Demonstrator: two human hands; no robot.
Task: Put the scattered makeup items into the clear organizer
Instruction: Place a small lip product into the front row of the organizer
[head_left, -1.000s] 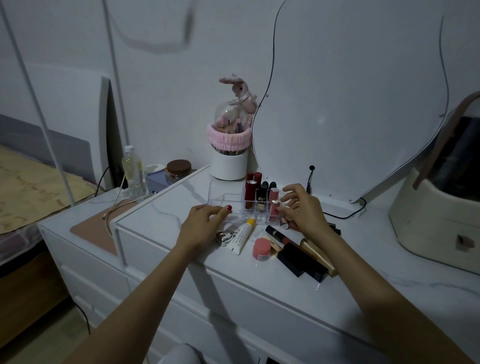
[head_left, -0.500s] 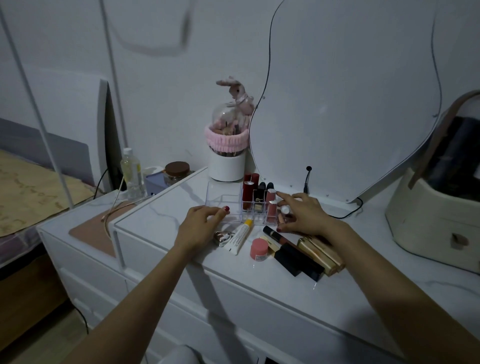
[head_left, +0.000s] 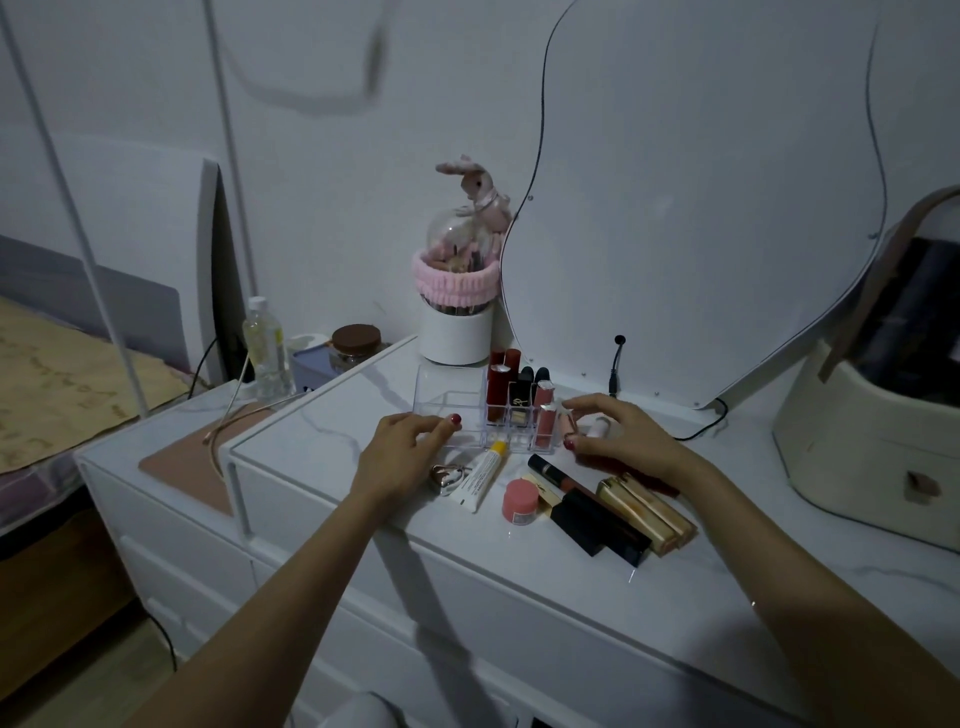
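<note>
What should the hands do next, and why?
Probably the right hand should close on the small pale tube lying under its fingers and stand it in the clear organizer, whose left compartments look empty; the left hand already steadies it.

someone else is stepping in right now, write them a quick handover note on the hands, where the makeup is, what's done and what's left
Left hand: resting on the front left edge of the clear organizer, steadying it, holding nothing.
Right hand: open over the dresser top, fingers curled by a small pale tube lying right of the organizer; not clearly gripped.
Done: several lipsticks stand upright in the organizer's right slots; its left compartments look empty.
Left on the dresser: white tube with yellow cap, heart-shaped metal piece, pink jar, dark-capped lip gloss, black tubes, gold tubes.
</note>
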